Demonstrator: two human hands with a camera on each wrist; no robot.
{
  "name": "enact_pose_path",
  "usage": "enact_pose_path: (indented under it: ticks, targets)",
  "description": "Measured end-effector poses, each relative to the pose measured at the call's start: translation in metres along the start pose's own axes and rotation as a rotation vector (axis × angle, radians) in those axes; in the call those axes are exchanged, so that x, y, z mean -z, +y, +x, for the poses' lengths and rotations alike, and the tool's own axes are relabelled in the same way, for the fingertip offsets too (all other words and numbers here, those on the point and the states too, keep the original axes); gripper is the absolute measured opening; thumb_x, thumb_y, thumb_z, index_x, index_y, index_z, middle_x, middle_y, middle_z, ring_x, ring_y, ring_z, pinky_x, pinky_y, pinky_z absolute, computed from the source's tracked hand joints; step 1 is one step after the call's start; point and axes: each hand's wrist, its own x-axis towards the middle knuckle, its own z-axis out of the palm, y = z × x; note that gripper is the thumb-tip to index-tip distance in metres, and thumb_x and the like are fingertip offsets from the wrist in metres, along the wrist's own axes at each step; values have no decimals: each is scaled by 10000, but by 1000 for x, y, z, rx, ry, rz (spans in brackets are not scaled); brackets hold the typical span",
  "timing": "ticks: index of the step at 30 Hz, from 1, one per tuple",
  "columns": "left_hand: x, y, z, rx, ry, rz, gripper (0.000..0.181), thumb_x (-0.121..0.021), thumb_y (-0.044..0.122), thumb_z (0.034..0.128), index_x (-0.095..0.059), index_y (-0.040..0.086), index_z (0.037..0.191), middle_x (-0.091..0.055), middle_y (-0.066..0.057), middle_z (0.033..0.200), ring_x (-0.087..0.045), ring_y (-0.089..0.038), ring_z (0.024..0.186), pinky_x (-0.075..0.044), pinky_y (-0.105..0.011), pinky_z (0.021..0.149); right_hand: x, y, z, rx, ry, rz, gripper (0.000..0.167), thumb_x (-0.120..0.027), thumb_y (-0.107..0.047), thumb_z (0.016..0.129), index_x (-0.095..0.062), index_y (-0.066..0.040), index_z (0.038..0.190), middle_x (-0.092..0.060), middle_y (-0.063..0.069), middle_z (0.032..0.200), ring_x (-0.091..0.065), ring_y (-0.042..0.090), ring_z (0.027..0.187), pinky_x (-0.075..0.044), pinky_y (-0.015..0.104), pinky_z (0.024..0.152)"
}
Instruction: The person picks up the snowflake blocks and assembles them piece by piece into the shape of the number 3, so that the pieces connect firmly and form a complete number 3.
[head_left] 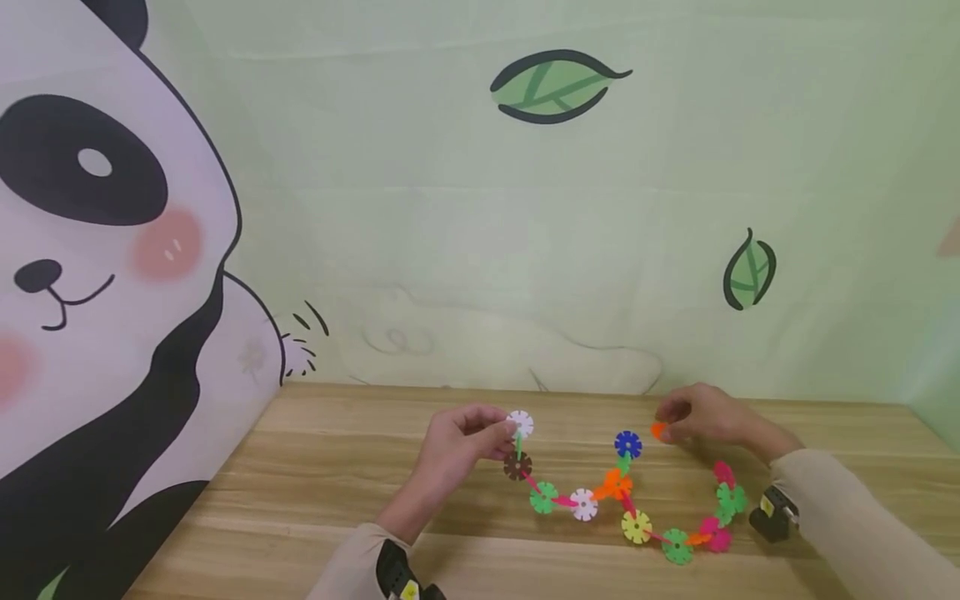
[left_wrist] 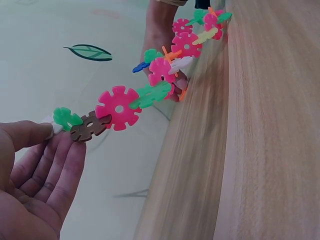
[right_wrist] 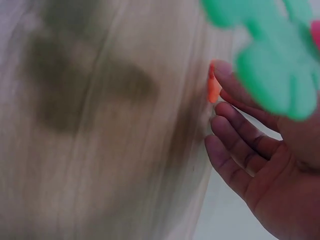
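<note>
My left hand (head_left: 457, 442) pinches a white notched disc (head_left: 522, 423) at the left end of a chain of interlocking plastic snowflake discs. From there the chain runs through a brown disc (head_left: 517, 466), then green, pink and white ones. An orange joint (head_left: 617, 483) branches up to a blue disc (head_left: 627, 444). Past a yellow disc (head_left: 637, 527), the chain curves round to a green disc (head_left: 730, 500) and a pink end disc (head_left: 723, 474) by the right wrist. My right hand (head_left: 708, 415) pinches a separate orange disc (right_wrist: 214, 85), mostly hidden by the fingers in the head view.
A wood-grain table (head_left: 315, 483) lies beneath the hands and chain. Behind it hangs a pale green cloth (head_left: 420, 208) printed with a panda and leaves. A dark wrist camera (head_left: 774, 514) sits close to the chain's right end.
</note>
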Motion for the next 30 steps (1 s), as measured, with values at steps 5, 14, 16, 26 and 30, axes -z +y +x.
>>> enact_pose_path:
  ticks: [5,14,16,26,30]
  targets:
    - [0,1,0,2,4,12,180,-776,76,967,-737,-73,1060,-751,-109,921,-734,-193,797,-660,-327,767,-4,0,2,-3,9,4,192,-859,-45,854,-736,19,986,-706,25,908,-624,205,845,-571,353,758]
    - [0,0,1,2,-6,-11,183,-771,63,959,-732,-86,1057,-749,-105,910,-726,-182,790,-657,-312,756,1,-13,1,-17,69,15,177,-799,-8,892,-647,16,978,-650,50,878,-581,204,778,-552,313,652]
    - [0,0,1,7,-4,-13,189,-776,72,957,-733,-83,1058,-749,-107,911,-726,-185,791,-657,-314,757,5,-23,2,7,93,66,115,-743,21,933,-648,26,998,-656,55,882,-597,205,772,-582,311,637]
    - [-2,2,0,25,12,-13,226,-767,137,986,-737,-74,1062,-741,-110,918,-726,-192,797,-658,-321,769,4,-110,1,226,244,233,92,-746,-34,988,-737,-27,1079,-727,54,994,-716,289,930,-636,286,804]
    - [-3,2,1,15,5,-12,221,-761,128,987,-737,-78,1061,-742,-123,920,-726,-191,792,-659,-325,764,-11,-132,1,278,274,318,86,-755,-29,979,-757,-46,1063,-758,41,1001,-733,242,910,-623,272,841]
